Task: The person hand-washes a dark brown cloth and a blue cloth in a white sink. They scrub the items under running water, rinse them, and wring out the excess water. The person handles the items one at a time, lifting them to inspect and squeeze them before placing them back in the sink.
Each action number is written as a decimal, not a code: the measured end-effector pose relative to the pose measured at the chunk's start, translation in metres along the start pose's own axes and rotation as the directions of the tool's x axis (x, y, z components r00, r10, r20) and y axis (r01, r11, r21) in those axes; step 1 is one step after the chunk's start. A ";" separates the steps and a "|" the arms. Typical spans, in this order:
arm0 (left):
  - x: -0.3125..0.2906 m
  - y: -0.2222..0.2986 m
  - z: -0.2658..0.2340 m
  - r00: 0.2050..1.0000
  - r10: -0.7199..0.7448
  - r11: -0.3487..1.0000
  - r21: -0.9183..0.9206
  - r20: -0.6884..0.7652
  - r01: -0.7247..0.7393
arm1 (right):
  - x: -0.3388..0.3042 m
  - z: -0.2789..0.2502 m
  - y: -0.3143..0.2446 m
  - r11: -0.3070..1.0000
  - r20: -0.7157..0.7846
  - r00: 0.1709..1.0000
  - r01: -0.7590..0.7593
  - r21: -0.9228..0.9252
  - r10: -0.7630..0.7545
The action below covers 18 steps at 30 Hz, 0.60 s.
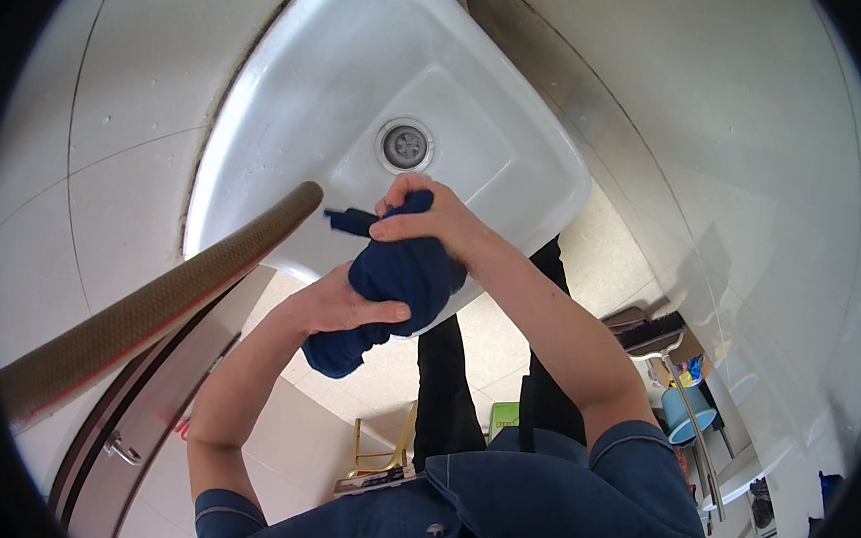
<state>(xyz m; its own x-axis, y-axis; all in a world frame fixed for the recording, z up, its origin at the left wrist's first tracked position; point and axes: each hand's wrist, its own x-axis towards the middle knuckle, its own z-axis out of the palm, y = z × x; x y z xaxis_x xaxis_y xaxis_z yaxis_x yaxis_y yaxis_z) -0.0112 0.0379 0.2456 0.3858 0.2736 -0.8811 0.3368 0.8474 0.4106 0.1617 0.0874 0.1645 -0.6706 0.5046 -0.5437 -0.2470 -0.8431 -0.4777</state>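
Observation:
A bunched dark blue cloth (pixel 401 272) is held between my two hands over the near edge of the white sink (pixel 301 133). My left hand (pixel 345 303) wraps round its lower part, thumb lying across the fabric. Higher up, my right hand (pixel 424 214) grips the top of the bundle, and a narrow strip of the cloth sticks out to the left. The lower end hangs loose below my left hand. Beyond my right hand lies the round metal drain (pixel 404 146) in the sink's basin.
A thick brown pole (pixel 172 298) slants in from the left, its end near the sink. A brown door (pixel 108 466) with a metal handle is at lower left. To the right stand a broom (pixel 651 334) and a light blue bucket (pixel 688 413). Tiled walls flank the sink.

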 end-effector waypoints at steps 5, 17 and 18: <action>0.021 -0.003 0.010 0.945 0.223 0.817 0.575 -0.238 -0.048 | 0.027 -0.013 0.010 0.962 -0.160 0.986 -0.084 -0.259 0.043; 0.021 0.003 -0.010 0.952 0.248 0.865 0.483 -0.181 -0.133 | -0.012 -0.025 0.003 0.933 0.188 0.947 -0.297 0.204 0.260; 0.021 0.002 -0.012 0.971 0.193 0.905 0.407 -0.140 -0.121 | -0.020 -0.026 0.003 0.954 0.218 0.950 -0.259 0.152 0.224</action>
<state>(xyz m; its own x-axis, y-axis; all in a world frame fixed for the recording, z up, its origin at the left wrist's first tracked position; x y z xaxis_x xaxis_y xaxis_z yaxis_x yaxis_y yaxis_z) -0.0126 0.0511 0.2253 0.3192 0.4928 -0.8094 0.6080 0.5487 0.5739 0.1926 0.0801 0.1562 -0.8450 0.2502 -0.4726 -0.1679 -0.9632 -0.2097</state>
